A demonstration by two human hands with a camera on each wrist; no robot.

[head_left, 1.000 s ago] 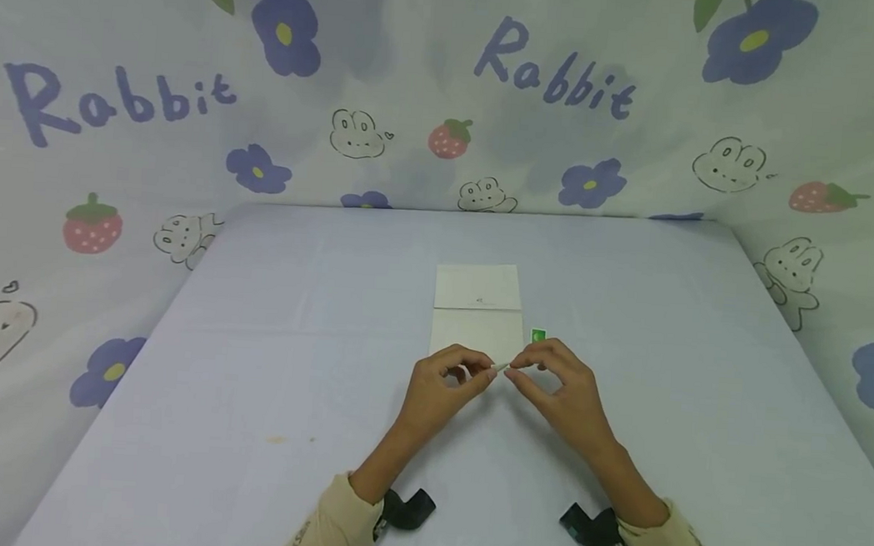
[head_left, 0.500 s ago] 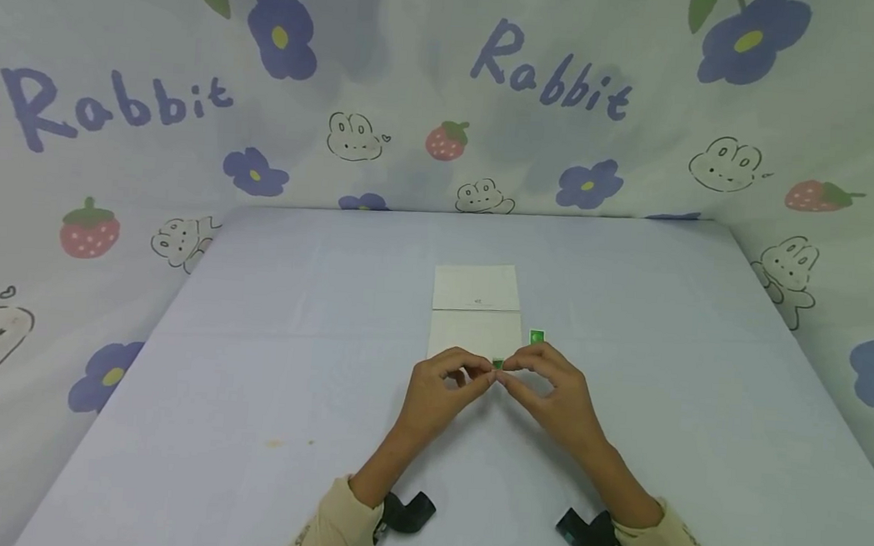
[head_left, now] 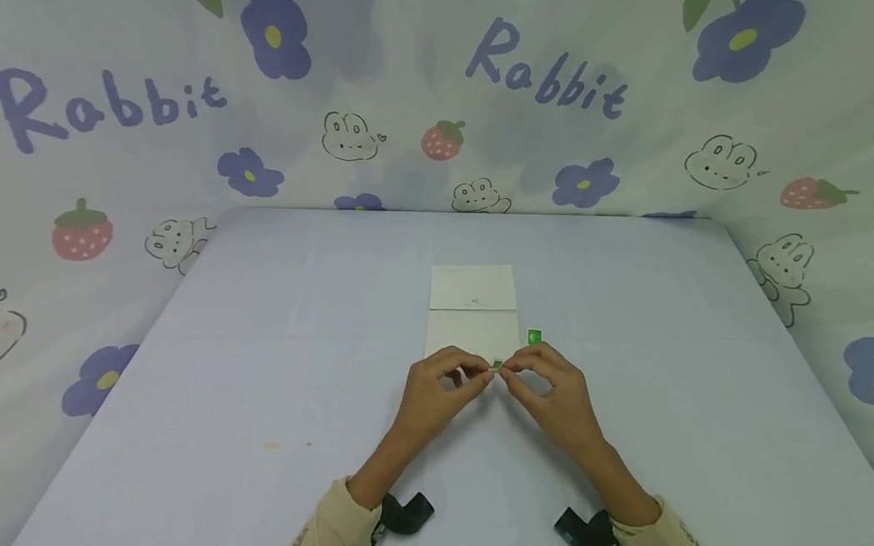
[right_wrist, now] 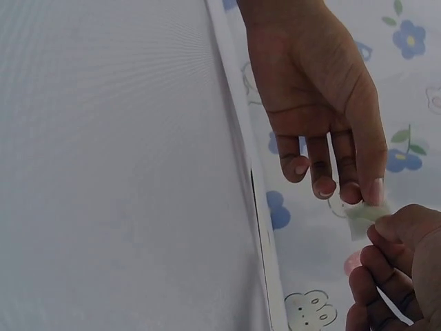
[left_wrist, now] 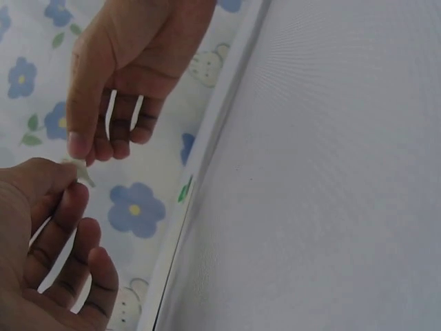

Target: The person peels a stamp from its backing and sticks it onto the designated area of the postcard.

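Fingertips of both hands meet over the near edge of a white folded paper [head_left: 473, 329] that looks like an envelope. Between them is a small green stamp-like piece [head_left: 497, 364], pinched at its left side by the thumb and index finger of my left hand [head_left: 441, 390]. My right hand [head_left: 555, 401] pinches its right side in the same way. From the right wrist view the piece [right_wrist: 358, 224] looks pale and thin, partly hidden by fingertips. Another green stamp-like piece [head_left: 534, 337] with a white border lies just beyond the right hand.
A white-covered table [head_left: 315, 299] spreads under everything, backed by a cloth [head_left: 404, 79] printed with rabbits, flowers and strawberries. Small yellowish spots [head_left: 272, 445] mark the table at the left front. Black wrist mounts [head_left: 409, 513] sit below both forearms.
The held piece has turned from a pale edge to show green. The right fingertips have come slightly left toward the left hand, and both hands keep pinching it.
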